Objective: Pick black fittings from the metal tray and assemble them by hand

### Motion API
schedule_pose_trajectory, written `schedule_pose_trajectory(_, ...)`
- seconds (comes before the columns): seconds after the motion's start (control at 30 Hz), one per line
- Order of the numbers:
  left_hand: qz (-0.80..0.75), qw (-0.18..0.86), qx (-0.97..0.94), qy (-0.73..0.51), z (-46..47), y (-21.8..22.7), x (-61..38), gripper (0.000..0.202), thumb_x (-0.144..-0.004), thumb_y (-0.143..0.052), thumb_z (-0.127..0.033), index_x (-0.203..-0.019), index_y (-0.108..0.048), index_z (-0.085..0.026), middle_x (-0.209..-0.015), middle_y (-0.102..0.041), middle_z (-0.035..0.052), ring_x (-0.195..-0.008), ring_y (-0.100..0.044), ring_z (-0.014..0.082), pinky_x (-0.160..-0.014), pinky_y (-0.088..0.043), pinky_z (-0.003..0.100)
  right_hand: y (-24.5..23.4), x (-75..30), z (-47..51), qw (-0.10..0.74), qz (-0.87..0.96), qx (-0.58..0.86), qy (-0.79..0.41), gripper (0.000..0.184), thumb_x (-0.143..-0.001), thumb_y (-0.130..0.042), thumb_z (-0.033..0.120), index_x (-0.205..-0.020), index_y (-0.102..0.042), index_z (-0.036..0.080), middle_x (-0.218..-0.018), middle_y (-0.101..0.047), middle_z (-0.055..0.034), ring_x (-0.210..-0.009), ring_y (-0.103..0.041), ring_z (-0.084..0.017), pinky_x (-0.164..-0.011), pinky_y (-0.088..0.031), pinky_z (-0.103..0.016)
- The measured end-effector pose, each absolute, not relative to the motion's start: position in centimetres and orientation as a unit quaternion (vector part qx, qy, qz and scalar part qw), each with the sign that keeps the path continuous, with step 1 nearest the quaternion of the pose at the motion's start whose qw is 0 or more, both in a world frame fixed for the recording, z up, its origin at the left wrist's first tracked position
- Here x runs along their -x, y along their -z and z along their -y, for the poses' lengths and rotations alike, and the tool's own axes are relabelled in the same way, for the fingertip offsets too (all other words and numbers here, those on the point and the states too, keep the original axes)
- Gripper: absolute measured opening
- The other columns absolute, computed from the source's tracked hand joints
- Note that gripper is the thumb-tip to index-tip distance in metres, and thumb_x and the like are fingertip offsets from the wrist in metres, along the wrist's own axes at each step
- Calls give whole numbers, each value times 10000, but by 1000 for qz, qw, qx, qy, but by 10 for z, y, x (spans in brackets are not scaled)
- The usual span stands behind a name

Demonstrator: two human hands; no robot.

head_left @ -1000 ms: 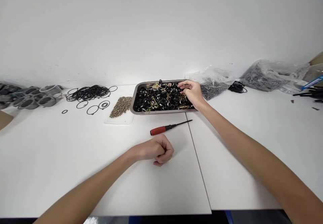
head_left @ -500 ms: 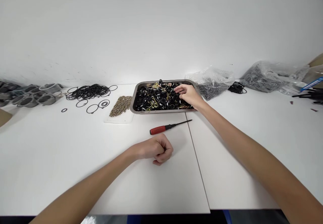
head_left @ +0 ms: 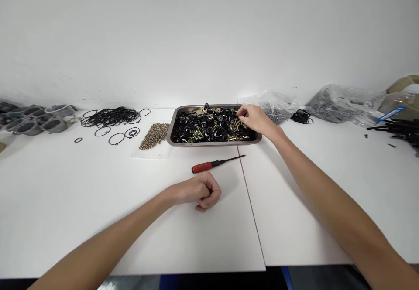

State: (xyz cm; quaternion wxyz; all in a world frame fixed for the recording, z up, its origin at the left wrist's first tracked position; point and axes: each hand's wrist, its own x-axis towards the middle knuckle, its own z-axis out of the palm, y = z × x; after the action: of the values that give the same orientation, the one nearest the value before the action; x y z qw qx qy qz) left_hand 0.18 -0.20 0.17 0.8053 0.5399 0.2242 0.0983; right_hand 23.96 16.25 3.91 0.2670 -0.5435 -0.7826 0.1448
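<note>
Head view: the right end of the tray [head_left: 212, 144] is partly covered by the right hand [head_left: 253, 117], so some of the small parts [head_left: 209, 126] in it (black w/ gold- & silver-coloured bits, all jumbled) are hidden. Btwn tray and left hand [head_left: 207, 192], a screwdriver [head_left: 218, 163] is laid. To the left of the tray, brass-coloured pieces [head_left: 155, 136] are heaped on a white mat [head_left: 144, 154]; farther left, a pile of black rings [head_left: 114, 117] and grey round housings [head_left: 32, 124] are seen, w/ a few loose rings set apart. Behind the right hand, a clear bag [head_left: 278, 111] of dark bits is placed; beyond it, a black bundle [head_left: 301, 116], a 2nd bag [head_left: 337, 104] and black rods [head_left: 402, 131] are spread toward the right edge.

All this is carried by a white counter [head_left: 163, 246], crossed by a thin seam [head_left: 253, 211] and backed by a plain, lightly marked wall [head_left: 196, 41].

The tray is set at the back of the counter, near the wall; its long axis is run left-right, approx. parallel to the wall. The screwdriver's red handle is pointed left, its tip right & slightly away.

Right fingers are drawn together at the parts; whether one is pinched can't be told. Left fingers are curled into a fist; contents, if any, are hidden.
</note>
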Motion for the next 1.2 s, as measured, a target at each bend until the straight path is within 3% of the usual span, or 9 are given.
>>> schedule_pose_trajectory(0.13, -226, 806, -538, -96, 1, -3, -3, 56, -472, -449, -176, -463, -408, -140, -468, -343, 53, -411, -298, 127, -397, -276, 241, -39, -237, -156, 148, 809, 563, -82, 122, -863, -599, 130, -888, -717, 154, -910, -721, -82, -880, -652, -249, -961, -418, -453)
schedule_pose_trajectory(0.3, -228, 804, -541, -94, 1, -1, -2, 46, -468, -445, -179, -467, -425, -137, -469, -357, 56, -405, -311, 133, -394, -277, 246, -29, -226, -155, 122, 808, 572, -71, 165, -859, -634, 147, -1008, -703, 144, -932, -728, -78, -950, -653, -260, -1023, -354, -498)
schedule_pose_trajectory(0.57, -222, 805, -542, -94, 1, -3, -3, 57, -481, -448, -187, -463, -412, -147, -464, -348, 52, -406, -308, 138, -395, -261, 247, -33, -232, -160, 269, 763, 552, -200, 333, -715, -645, 43, -1034, -701, 118, -782, -718, -56, -742, -664, -213, -826, -508, -378)
schedule_pose_trajectory(0.7, -221, 804, -544, -90, 2, -4, -3, 52, -482, -444, -189, -466, -414, -149, -457, -346, 52, -398, -349, 151, -399, -256, 252, -44, -239, -162, 355, 732, 528, -243, 232, -715, -669, 93, -937, -730, 122, -763, -701, -70, -706, -645, -208, -735, -524, -355)
schedule_pose_trajectory(0.87, -228, 805, -523, -165, 0, -3, -2, 44, -515, -478, -156, -490, -450, -133, -463, -356, 54, -415, -331, 140, -405, -270, 243, -65, -238, -152, 397, 721, 474, -313, 136, -726, -740, 173, -858, -726, 144, -793, -704, -80, -816, -662, -224, -790, -534, -360)
schedule_pose_trajectory(0.93, -257, 787, -487, -277, -2, -5, 0, 24, -576, -516, -125, -596, -503, -123, -492, -368, 31, -426, -313, 124, -415, -287, 227, -74, -233, -142, 379, 722, 445, -369, 138, -723, -766, 193, -847, -724, 150, -819, -710, -88, -830, -666, -227, -778, -545, -354)
schedule_pose_trajectory(1.03, -321, 701, -467, -434, -6, -13, 3, 182, -737, -597, -154, -915, -559, -156, -628, -469, 9, -435, -345, 113, -418, -325, 211, -86, -223, -125, 327, 742, 382, -444, 161, -717, -794, 233, -847, -730, 162, -850, -719, -80, -824, -672, -213, -753, -555, -331)
schedule_pose_trajectory(1.13, -359, 630, -496, -478, -8, -19, 5, 365, -862, -658, -284, -1182, -497, -215, -796, -556, 28, -452, -429, 126, -421, -389, 235, -93, -213, -112, 268, 770, 313, -487, 179, -713, -798, 259, -856, -735, 170, -881, -724, -60, -820, -680, -190, -752, -558, -308)
schedule_pose_trajectory(1.2, -359, 630, -517, -455, -9, -21, 6, 421, -894, -670, -355, -1242, -473, -224, -845, -576, 44, -464, -475, 141, -434, -423, 257, -94, -207, -105, 243, 781, 283, -500, 173, -712, -792, 260, -847, -737, 166, -858, -722, -51, -807, -684, -181, -743, -559, -300)
